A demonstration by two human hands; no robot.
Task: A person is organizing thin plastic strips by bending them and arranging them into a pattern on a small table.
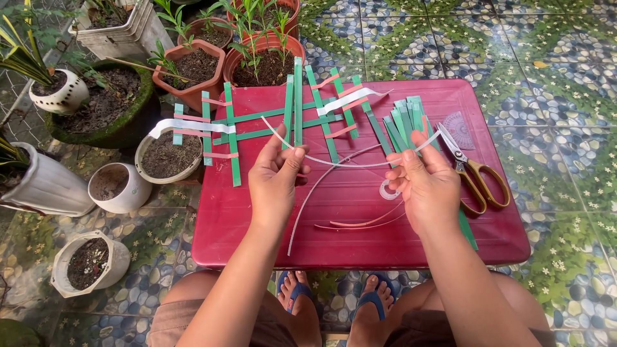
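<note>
at frame centre over the red desk [257, 225], the left hand [276, 177] and right hand [425, 183] each pinch an end of a thin white strip [347, 163], seemingly mid-weave beside the green strip lattice [276, 119], scissors [472, 172] at right.

Pebble-patterned floor tiles [565, 71], daylight

Dark red table [257, 238], green strips [402, 122] w/ pink bands, white strip [347, 164], gold-handled scissors [475, 177], blue pebble-pattern floor [565, 96].
</note>
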